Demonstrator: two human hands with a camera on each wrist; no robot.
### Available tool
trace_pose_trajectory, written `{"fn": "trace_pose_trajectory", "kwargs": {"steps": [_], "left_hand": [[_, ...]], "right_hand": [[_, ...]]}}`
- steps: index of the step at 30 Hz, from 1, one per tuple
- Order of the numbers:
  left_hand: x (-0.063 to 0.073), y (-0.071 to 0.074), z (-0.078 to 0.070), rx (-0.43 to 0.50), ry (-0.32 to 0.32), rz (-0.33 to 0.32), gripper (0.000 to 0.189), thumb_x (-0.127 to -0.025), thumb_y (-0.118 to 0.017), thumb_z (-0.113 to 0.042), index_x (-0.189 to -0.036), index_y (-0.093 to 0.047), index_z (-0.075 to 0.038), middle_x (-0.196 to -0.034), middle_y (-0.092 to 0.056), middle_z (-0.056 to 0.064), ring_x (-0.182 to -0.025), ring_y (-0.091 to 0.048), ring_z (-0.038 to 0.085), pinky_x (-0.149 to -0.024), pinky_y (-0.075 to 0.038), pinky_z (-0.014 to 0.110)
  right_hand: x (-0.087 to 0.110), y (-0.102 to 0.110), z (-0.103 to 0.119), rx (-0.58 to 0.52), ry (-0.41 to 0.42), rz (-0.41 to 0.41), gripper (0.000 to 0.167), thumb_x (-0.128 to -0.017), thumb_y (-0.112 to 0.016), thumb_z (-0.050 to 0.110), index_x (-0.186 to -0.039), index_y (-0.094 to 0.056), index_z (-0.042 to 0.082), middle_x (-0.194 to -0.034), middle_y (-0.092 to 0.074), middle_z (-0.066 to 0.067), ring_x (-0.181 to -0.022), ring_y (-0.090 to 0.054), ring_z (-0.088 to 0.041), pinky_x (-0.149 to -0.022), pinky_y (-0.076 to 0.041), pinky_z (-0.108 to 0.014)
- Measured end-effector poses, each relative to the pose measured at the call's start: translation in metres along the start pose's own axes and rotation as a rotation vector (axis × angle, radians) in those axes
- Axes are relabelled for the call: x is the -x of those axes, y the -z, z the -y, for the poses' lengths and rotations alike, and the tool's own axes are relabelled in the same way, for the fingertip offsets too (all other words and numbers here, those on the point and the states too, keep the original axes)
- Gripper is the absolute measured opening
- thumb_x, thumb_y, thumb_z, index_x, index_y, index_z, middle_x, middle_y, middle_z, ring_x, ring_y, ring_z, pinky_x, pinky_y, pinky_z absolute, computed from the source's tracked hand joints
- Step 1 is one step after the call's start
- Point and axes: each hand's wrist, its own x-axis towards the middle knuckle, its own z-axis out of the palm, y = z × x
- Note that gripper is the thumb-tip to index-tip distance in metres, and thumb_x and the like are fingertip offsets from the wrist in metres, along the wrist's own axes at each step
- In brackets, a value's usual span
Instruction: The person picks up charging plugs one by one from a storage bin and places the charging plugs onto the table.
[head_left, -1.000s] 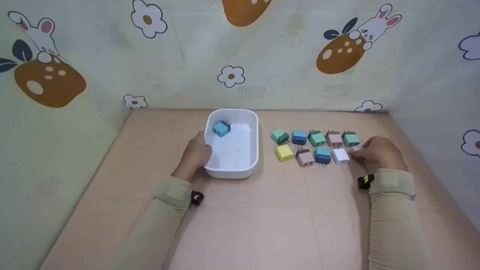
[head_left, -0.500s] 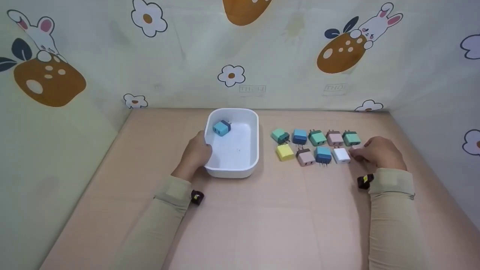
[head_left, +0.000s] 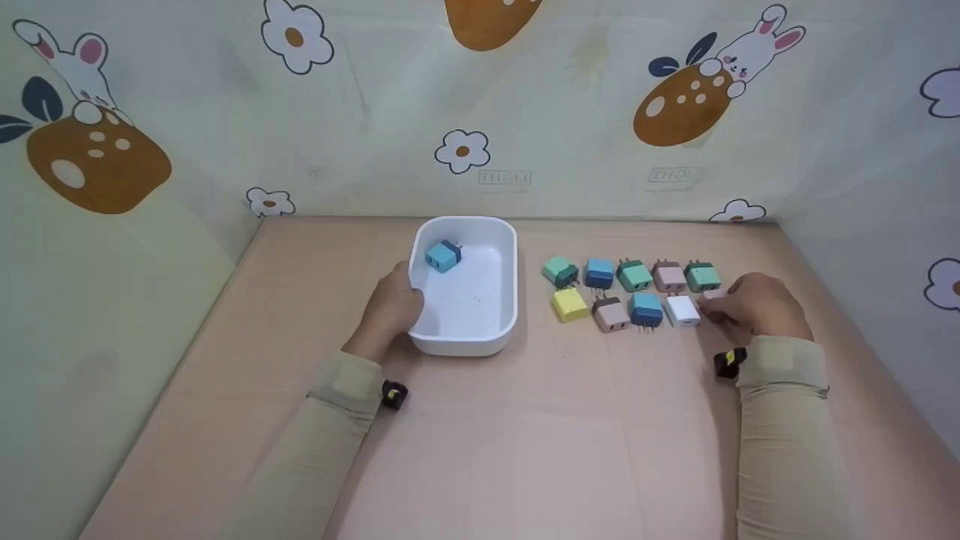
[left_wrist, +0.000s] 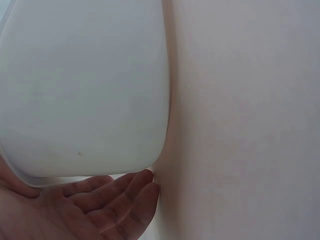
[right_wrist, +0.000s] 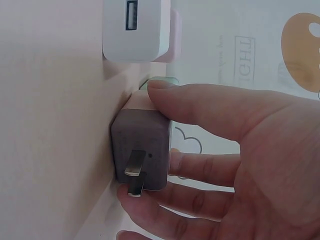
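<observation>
A white plastic tray (head_left: 465, 315) stands on the table, with a blue wall charger (head_left: 442, 257) inside it. My left hand (head_left: 390, 304) grips the tray's left side; in the left wrist view the thumb is at the rim and the fingers (left_wrist: 135, 200) lie along the outer wall. At the right end of the front row, my right hand (head_left: 761, 306) pinches a pink wall charger with a dark prong face (right_wrist: 140, 140) between thumb and fingers. It sits at the table surface, mostly hidden by the hand in the head view. The white charger (head_left: 682, 311) is just beside it.
Two rows of chargers lie right of the tray: among them a yellow one (head_left: 570, 305), a pink one (head_left: 611, 314), a blue one (head_left: 646, 310) and a green one (head_left: 703, 276). A patterned wall covering (head_left: 375, 150) closes off the back and sides.
</observation>
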Motion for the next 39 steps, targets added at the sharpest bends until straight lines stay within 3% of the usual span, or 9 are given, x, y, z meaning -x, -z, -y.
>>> {"fn": "trace_pose_trajectory", "kwargs": {"steps": [10,23,29,39], "left_hand": [[-0.001,0.000,-0.001,-0.014,0.008,0.007,0.054,-0.109,-0.046,-0.007,-0.162,-0.036,-0.004,-0.157,-0.051,0.021,-0.142,-0.053,0.043,-0.120,-0.038,0.061],[-0.002,0.000,0.001,-0.018,0.001,0.010,0.054,-0.107,-0.046,-0.006,-0.161,-0.038,-0.004,-0.157,-0.051,0.021,-0.143,-0.052,0.041,-0.122,-0.037,0.061],[-0.001,0.000,0.000,-0.023,0.001,0.009,0.056,-0.107,-0.045,-0.005,-0.163,-0.035,-0.004,-0.159,-0.049,0.021,-0.145,-0.050,0.043,-0.122,-0.036,0.061],[-0.001,0.000,-0.001,-0.024,0.008,0.008,0.056,-0.107,-0.045,-0.006,-0.163,-0.035,-0.004,-0.159,-0.050,0.021,-0.144,-0.052,0.041,-0.122,-0.037,0.060]], "right_hand": [[0.001,0.001,-0.001,0.001,-0.036,0.027,0.071,-0.093,-0.078,0.047,-0.129,-0.060,-0.011,-0.115,-0.062,-0.025,-0.098,-0.056,-0.037,-0.074,-0.050,-0.041],[0.006,0.012,0.001,-0.037,-0.027,0.045,0.067,-0.092,-0.081,0.039,-0.130,-0.056,-0.011,-0.121,-0.062,-0.028,-0.100,-0.057,-0.040,-0.078,-0.052,-0.046],[0.010,0.018,0.003,-0.032,-0.055,0.047,0.073,-0.098,-0.074,0.040,-0.140,-0.049,-0.014,-0.130,-0.057,-0.032,-0.105,-0.055,-0.045,-0.083,-0.052,-0.051],[0.017,0.025,0.011,-0.033,-0.079,0.025,0.068,-0.101,-0.068,0.039,-0.145,-0.047,-0.009,-0.137,-0.050,-0.034,-0.115,-0.052,-0.051,-0.088,-0.052,-0.058]]}}
